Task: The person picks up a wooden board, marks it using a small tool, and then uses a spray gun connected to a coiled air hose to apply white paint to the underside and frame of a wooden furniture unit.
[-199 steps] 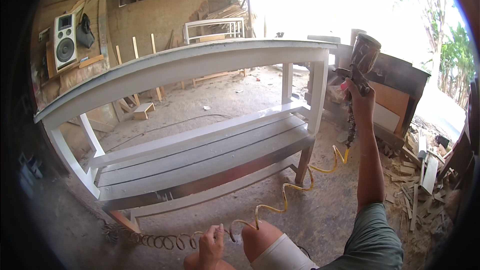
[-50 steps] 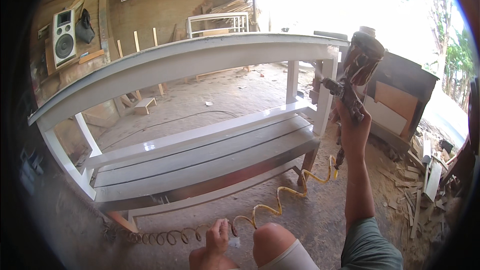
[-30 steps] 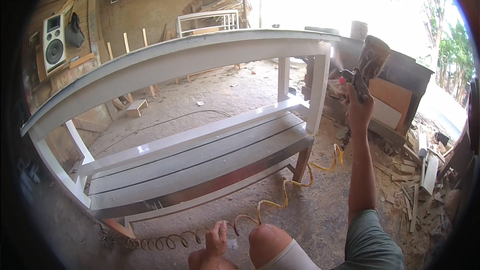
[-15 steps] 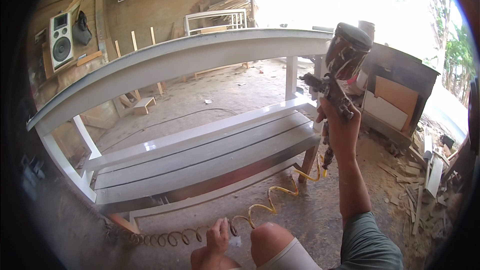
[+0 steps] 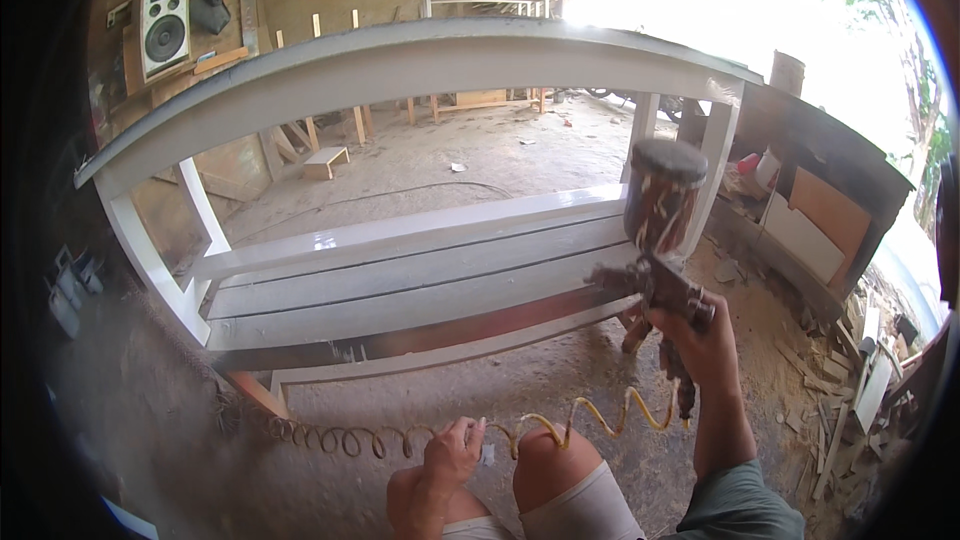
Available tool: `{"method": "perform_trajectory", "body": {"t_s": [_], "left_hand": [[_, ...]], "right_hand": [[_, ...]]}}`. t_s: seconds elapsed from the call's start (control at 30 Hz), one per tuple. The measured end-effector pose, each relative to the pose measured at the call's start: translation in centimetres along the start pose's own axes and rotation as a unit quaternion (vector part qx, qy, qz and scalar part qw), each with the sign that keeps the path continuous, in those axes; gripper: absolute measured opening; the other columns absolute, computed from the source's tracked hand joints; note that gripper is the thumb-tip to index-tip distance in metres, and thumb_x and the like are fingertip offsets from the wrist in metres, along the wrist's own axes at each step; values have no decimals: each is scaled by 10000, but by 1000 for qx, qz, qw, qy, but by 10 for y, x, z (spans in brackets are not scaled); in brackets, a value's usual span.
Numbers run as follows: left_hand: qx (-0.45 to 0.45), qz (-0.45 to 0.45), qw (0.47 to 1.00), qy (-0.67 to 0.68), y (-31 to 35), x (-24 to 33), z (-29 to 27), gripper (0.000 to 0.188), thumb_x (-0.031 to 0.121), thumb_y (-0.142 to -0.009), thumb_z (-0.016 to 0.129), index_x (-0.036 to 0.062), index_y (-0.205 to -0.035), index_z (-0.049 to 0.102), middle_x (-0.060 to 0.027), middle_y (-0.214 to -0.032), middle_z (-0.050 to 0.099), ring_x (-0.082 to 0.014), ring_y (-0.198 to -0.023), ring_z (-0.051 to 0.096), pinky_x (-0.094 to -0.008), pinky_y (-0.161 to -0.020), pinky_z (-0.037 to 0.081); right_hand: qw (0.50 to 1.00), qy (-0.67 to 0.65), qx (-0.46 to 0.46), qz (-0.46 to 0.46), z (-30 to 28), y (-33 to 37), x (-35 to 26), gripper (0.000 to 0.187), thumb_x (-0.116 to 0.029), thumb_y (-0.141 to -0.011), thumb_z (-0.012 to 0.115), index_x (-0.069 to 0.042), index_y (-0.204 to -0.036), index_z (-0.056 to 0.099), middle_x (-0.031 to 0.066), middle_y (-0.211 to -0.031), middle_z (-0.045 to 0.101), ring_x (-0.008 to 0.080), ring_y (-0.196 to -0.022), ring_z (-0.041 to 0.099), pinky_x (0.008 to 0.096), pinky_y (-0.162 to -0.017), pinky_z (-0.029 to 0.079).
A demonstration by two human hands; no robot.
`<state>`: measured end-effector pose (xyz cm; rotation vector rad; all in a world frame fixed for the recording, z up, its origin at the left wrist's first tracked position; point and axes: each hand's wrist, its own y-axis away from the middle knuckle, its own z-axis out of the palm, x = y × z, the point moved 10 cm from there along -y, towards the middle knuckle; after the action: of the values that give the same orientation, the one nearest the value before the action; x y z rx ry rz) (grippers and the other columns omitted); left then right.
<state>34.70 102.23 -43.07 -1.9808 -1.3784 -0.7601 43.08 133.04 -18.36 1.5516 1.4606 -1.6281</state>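
Observation:
My right hand point(image 5: 708, 342) is wrapped round the handle of a paint spray gun point(image 5: 660, 285), its dark, paint-streaked cup point(image 5: 666, 195) on top. The nozzle points left, above the right end of a slatted lower shelf point(image 5: 430, 285). This shelf belongs to a long wooden table frame point(image 5: 430, 58), mostly coated white. The shelf's front edge board point(image 5: 440, 335) still shows dark and reddish brown. From the gun's handle a coiled yellow air hose point(image 5: 612, 427) runs left across my knee. Closed over the hose, low in the middle, is my left hand point(image 5: 455, 452).
Scrap wood point(image 5: 835, 400) litters the ground at right, beside a dark cabinet-like box point(image 5: 820, 210) with boards leaning on it. A small wooden stool point(image 5: 326, 162) stands beyond the table. A speaker point(image 5: 165, 25) hangs on the back wall. White containers point(image 5: 68, 300) stand at far left.
My right hand has lowered the spray gun from above the table's top right to near the shelf's right end. The view has shifted, and my left hand stays on the hose.

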Motion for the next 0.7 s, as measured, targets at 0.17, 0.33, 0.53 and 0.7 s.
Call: {"method": "perform_trajectory", "body": {"t_s": [0.17,0.33,0.53,0.7], "left_hand": [[-19,-16,1000,-10,3,-1,-4,362,393,-1008,554,58,-1071,676,-240,-1008,692,-440,-931,667,-476,-797,520],[-4,-15,1000,-24,0,-14,3,369,399,-1003,563,58,-1086,680,-230,-1010,700,-432,-942,674,-472,-808,524],[18,-6,1000,9,-3,-16,-6,333,348,-1006,577,39,-1056,693,-203,-962,710,-390,-889,692,-444,-773,528],[4,-17,999,39,-8,-19,0,333,346,-1012,569,36,-1028,687,-220,-936,699,-412,-855,685,-478,-739,518]], "right_hand": [[987,46,35,151,8,33,58,158,-101,-917,716,-6,-1044,716,25,-767,728,43,-540,574,224,-430,429],[987,-13,47,152,8,41,86,157,-145,-903,731,-11,-982,710,35,-744,712,52,-509,558,235,-427,424],[982,58,143,108,-29,23,95,183,-177,-925,709,2,-963,699,34,-717,690,65,-461,530,246,-414,407],[954,158,249,60,-81,2,99,204,-188,-940,701,6,-997,677,35,-673,643,77,-478,523,267,-429,409]]}}
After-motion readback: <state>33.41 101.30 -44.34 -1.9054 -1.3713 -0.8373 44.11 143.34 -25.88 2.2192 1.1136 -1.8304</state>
